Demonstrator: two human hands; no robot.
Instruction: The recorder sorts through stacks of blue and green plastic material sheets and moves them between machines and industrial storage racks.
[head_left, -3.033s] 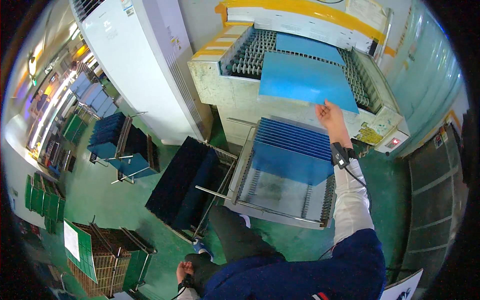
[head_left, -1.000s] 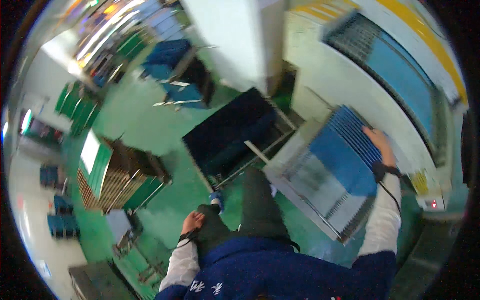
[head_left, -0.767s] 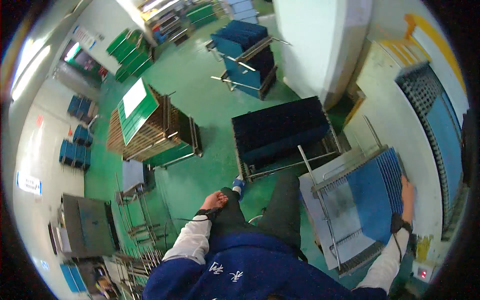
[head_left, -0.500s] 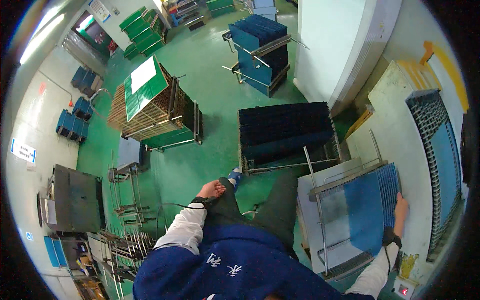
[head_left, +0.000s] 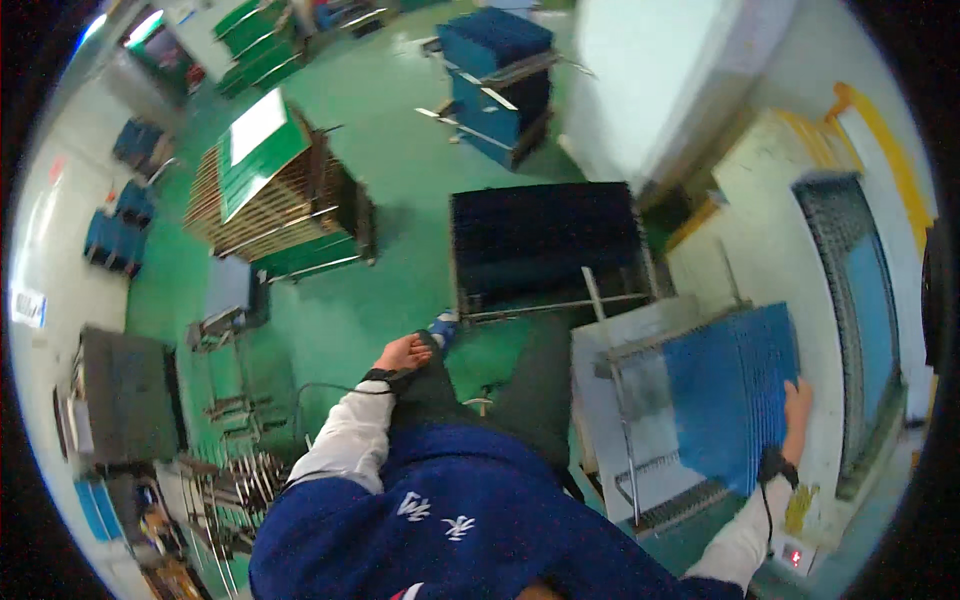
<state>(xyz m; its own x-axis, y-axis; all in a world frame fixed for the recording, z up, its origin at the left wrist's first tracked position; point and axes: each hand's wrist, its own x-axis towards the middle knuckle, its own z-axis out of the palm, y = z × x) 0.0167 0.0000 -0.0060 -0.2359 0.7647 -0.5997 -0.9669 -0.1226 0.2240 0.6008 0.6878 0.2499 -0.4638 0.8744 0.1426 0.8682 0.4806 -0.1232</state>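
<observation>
My left hand [head_left: 404,353] lies on my left thigh, its fingers curled in with nothing seen in them. At the right, my right hand [head_left: 797,415] is at the outer edge of a row of thin blue boards [head_left: 725,385], its fingers bent around the edge of the outermost one. Motion blur softens the fingertips. The boards stand side by side in a metal slotted rack [head_left: 690,508], leaning close together, and the rack rests on a pale grey sheet [head_left: 592,390].
A rack of dark boards [head_left: 545,240] stands on the floor before my legs. Beyond it is another rack of blue boards [head_left: 495,90]. A stack with a green top [head_left: 265,165] stands left. A pale machine [head_left: 770,220] with a slotted opening borders my right; metal frames [head_left: 235,410] stand left.
The view has shifted, so the surroundings sit further left and higher. The blue boards now spread over a wider part of the rack. My right hand stays at their edge; my left remains on the thigh.
</observation>
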